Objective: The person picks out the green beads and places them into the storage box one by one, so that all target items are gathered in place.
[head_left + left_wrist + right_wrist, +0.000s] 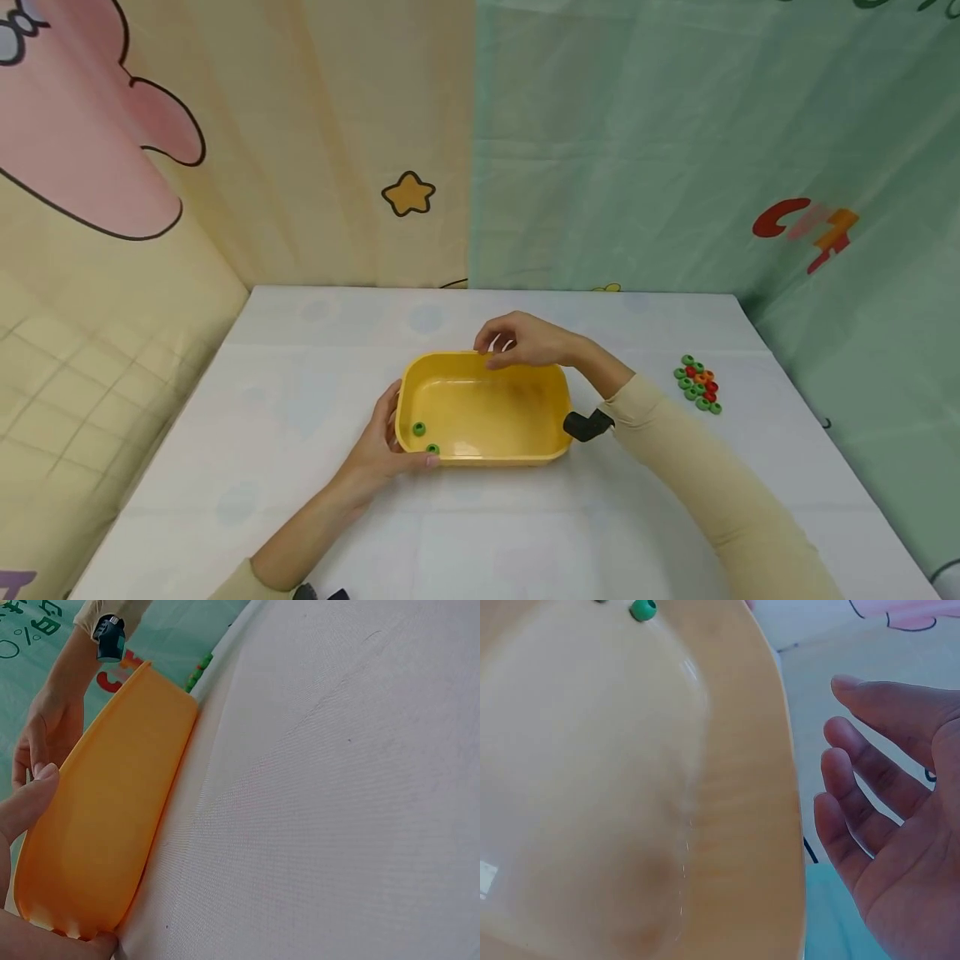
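Note:
A yellow plastic tray (495,417) with rounded corners is in the middle of the head view. Two small green beads (418,428) lie inside it, toward its front left corner. My left hand (378,442) grips the tray's left end, thumb at the front rim and fingers round the outer wall. Over the back rim hovers my right hand (528,340), its fingers loosely bent. In the right wrist view nothing sits between those fingers, and the hand (900,802) is apart from the tray wall (750,787).
A cluster of green, red and orange beads (699,385) lies on the white-covered table (300,383) to the right, beyond the right forearm. Printed curtains (600,167) hang behind the table and along both sides.

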Available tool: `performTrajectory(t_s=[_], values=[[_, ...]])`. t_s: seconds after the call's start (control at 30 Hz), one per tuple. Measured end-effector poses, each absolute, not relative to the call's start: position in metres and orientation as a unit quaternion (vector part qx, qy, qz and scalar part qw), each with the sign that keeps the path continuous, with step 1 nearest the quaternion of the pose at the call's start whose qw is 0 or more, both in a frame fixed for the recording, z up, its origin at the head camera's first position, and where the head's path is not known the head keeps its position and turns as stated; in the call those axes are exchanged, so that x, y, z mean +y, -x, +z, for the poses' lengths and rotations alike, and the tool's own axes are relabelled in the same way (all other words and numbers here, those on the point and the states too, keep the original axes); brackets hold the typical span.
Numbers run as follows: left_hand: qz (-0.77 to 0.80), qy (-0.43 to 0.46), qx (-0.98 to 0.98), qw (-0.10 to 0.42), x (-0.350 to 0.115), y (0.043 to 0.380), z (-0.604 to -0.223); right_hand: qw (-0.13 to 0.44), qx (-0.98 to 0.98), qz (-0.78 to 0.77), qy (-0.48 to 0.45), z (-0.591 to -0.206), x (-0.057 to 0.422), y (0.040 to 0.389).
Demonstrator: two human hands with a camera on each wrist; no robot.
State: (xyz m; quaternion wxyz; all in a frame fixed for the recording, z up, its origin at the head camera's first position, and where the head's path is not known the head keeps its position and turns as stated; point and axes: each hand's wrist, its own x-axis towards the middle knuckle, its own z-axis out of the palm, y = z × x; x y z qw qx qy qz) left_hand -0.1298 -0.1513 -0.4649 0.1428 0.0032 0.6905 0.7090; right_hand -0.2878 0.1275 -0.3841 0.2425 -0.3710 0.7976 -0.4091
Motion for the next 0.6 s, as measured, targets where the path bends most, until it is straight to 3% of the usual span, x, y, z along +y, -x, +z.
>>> performTrajectory(t_s=[0.6], values=[[0.717, -0.001, 0.683, 0.140, -0.149, 0.128, -0.464, 0.226, 0.826, -0.420, 0.300, -0.385, 0.188, 0.287]])
